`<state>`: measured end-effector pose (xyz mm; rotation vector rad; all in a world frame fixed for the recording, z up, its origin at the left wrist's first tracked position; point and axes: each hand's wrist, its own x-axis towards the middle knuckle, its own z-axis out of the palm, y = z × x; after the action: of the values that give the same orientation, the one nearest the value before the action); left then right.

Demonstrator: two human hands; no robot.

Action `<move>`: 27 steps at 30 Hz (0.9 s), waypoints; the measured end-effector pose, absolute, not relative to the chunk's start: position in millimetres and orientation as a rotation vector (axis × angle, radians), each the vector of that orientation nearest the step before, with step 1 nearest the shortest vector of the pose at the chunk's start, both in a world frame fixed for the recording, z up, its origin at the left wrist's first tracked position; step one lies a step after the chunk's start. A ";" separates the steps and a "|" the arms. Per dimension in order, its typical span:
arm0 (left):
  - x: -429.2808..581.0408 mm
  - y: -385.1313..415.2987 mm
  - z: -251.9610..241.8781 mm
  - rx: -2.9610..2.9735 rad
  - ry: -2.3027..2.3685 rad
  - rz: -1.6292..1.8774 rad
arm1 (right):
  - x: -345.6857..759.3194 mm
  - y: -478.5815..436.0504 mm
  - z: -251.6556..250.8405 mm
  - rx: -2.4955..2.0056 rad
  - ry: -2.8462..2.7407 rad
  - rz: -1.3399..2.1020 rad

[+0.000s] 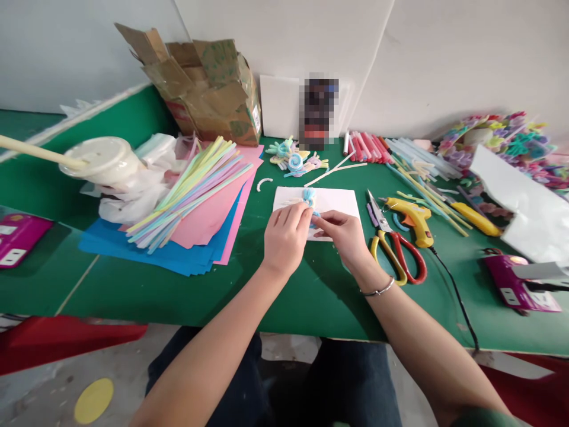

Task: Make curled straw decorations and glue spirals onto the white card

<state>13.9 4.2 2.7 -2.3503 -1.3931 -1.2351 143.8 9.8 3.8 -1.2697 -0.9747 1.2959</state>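
My left hand (pixel 284 237) and my right hand (pixel 344 237) meet over a white card (pixel 338 203) lying on the green table (pixel 133 284). Both pinch a small light-blue curled paper piece (pixel 309 197) that rests on the card. The fingers of each hand are closed around it. A thin bracelet sits on my right wrist.
A stack of pink and blue paper sheets (pixel 208 228) with pastel strips (pixel 191 190) lies left. Scissors (pixel 395 249) and a yellow glue gun (pixel 413 219) lie right. A cardboard box (pixel 208 89) stands behind, with finished curls (pixel 293 159), coloured sticks (pixel 368 145) and a pile of decorations (pixel 502 142).
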 end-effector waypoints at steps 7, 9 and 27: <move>10.7 5.1 4.9 -2.449 -1.297 -1.270 | 145.7 9.5 5.2 -1.281 -0.959 1.369; 9.1 6.4 6.1 -2.515 -1.287 -1.283 | 145.9 9.5 5.3 -1.282 -0.972 1.370; -1.1 14.5 8.9 -2.714 -1.104 -1.306 | 146.5 8.2 9.0 -1.246 -0.917 1.424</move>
<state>-1.1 14.5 8.9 -2.7135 -1.1044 -1.3056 146.5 8.2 9.0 -1.2458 -0.9168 1.4236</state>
